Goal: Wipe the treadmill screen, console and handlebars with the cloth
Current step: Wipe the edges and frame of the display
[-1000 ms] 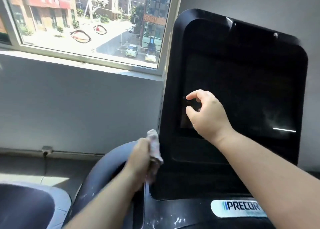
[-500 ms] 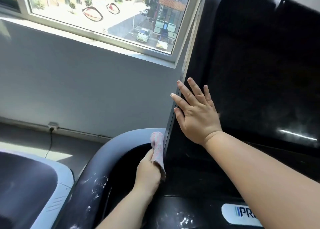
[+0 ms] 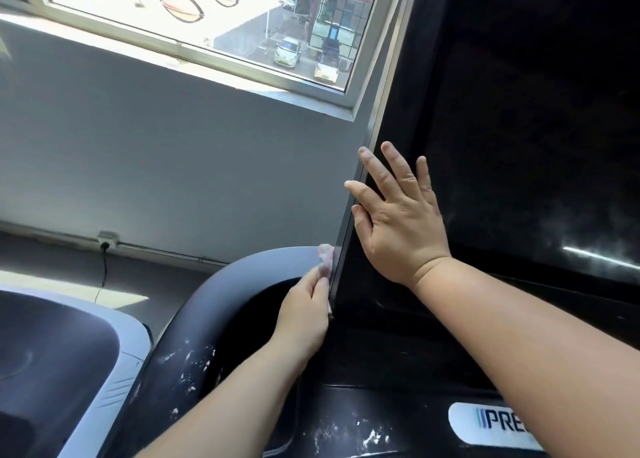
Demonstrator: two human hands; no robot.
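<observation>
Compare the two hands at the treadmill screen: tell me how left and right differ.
The left hand grips the cloth; the right hand holds nothing.
The left hand is curled; the right hand is flat, with its digits spread.
The left hand is at the screen panel's side edge, beside the handlebar; the right hand lies flat on its front.
Both are at the panel's left side.

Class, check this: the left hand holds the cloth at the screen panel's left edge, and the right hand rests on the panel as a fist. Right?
No fist: the head view shows the right hand flat on the screen panel, fingers spread. The left hand does hold the cloth at its left edge.
</observation>
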